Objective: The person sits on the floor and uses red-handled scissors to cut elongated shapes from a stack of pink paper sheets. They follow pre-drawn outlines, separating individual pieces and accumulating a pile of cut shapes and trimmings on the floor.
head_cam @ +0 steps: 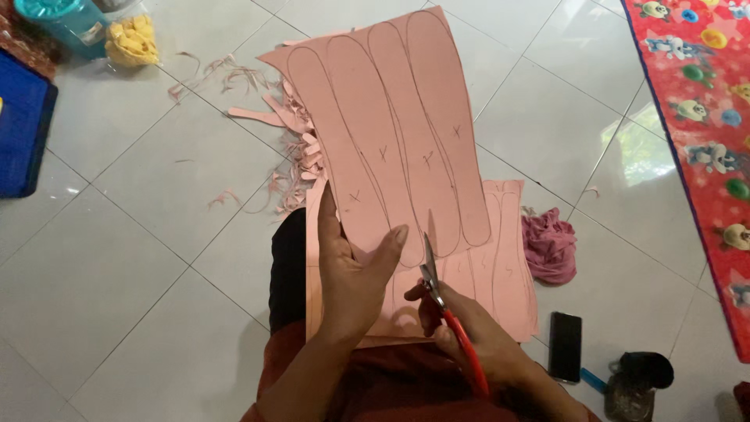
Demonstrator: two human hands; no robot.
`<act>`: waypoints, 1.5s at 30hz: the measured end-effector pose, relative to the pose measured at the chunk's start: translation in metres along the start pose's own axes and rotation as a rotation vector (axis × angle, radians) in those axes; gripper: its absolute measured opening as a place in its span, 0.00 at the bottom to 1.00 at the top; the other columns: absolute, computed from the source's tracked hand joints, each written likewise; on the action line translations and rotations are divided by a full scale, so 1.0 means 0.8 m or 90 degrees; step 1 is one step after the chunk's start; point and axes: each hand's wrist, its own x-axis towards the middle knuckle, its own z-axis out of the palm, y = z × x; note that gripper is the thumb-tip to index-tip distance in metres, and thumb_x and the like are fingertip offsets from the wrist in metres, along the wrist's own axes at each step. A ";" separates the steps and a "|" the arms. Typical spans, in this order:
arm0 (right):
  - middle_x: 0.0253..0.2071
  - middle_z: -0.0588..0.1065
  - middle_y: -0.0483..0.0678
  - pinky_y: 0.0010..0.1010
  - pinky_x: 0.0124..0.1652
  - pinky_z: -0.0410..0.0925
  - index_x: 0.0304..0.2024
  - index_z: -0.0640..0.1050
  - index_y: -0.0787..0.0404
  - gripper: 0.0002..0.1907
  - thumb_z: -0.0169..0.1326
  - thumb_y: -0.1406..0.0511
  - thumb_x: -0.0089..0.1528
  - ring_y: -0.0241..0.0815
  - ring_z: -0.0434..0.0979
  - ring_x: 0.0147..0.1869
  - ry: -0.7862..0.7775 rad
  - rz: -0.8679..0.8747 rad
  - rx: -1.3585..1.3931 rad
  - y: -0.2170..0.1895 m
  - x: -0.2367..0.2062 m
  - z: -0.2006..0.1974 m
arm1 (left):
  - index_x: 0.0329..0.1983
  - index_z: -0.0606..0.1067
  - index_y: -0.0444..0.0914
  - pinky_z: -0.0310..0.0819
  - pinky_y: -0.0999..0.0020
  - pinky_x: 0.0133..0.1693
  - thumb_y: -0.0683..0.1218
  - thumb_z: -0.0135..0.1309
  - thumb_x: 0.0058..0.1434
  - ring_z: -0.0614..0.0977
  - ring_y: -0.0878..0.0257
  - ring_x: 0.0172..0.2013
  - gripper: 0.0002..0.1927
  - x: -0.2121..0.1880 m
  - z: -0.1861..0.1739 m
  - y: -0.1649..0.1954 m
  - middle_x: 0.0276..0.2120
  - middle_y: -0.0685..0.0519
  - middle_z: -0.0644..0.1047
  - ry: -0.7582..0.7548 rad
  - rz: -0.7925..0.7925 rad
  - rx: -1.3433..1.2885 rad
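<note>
Pink card fills the middle of what we see: a large sheet (391,133) drawn with long rounded outlines, each marked with a small cross, held up over the white tiled floor (117,273). Our left hand (355,273) comes up from below, wrist bent back, thumb along the sheet's left edge and fingers (391,246) pressed flat against its lower margin, pinching the card. Our right hand (469,332) sits just beside it, lower and to the right, fingers curled closed through the red handles of the scissors (445,301); the blades point up and meet the sheet's bottom edge between two outlines. A second pink sheet (500,266) lies under both hands on our lap.

Pink paper trimmings (289,148) are scattered on the floor at the sheet's left. At top left stand a teal-lidded container (58,19) and a clear bag of yellow pieces (133,39), near a blue mat (23,133). A crumpled magenta cloth (551,246) and a black phone (565,346) lie to the right, beside a red patterned mat (703,117) printed with cartoon animals.
</note>
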 end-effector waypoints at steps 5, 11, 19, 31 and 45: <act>0.32 0.66 0.45 0.29 0.36 0.62 0.58 0.71 0.66 0.49 0.47 0.31 0.58 0.36 0.63 0.36 -0.008 -0.043 -0.008 0.001 0.003 0.003 | 0.77 0.44 0.31 0.79 0.68 0.53 0.34 0.55 0.63 0.74 0.60 0.60 0.44 -0.004 -0.003 -0.005 0.68 0.40 0.63 -0.002 0.014 0.053; 0.33 0.66 0.45 0.30 0.35 0.62 0.59 0.70 0.66 0.49 0.49 0.31 0.57 0.36 0.64 0.36 -0.003 -0.033 -0.012 0.003 0.000 0.002 | 0.79 0.43 0.31 0.72 0.67 0.60 0.33 0.54 0.66 0.70 0.60 0.65 0.44 -0.010 -0.003 -0.018 0.71 0.39 0.60 0.003 0.063 0.025; 0.29 0.63 0.44 0.29 0.31 0.58 0.58 0.71 0.66 0.50 0.47 0.30 0.56 0.36 0.60 0.31 -0.011 -0.023 -0.014 -0.001 0.002 0.004 | 0.79 0.41 0.32 0.74 0.68 0.59 0.33 0.53 0.66 0.71 0.60 0.63 0.45 -0.010 -0.005 -0.024 0.71 0.40 0.60 0.007 0.040 -0.008; 0.23 0.64 0.41 0.27 0.23 0.61 0.36 0.70 0.62 0.35 0.46 0.36 0.61 0.32 0.63 0.23 0.077 0.058 -0.045 0.019 0.002 0.006 | 0.79 0.40 0.33 0.74 0.65 0.60 0.34 0.51 0.69 0.71 0.59 0.65 0.43 -0.010 -0.011 -0.033 0.71 0.41 0.61 -0.003 0.059 -0.012; 0.20 0.65 0.41 0.26 0.21 0.62 0.33 0.72 0.60 0.24 0.47 0.45 0.64 0.30 0.64 0.21 0.143 0.024 -0.136 0.054 0.006 0.002 | 0.79 0.44 0.32 0.73 0.67 0.61 0.34 0.51 0.70 0.71 0.60 0.65 0.40 -0.009 -0.010 -0.033 0.70 0.41 0.62 -0.003 0.067 -0.007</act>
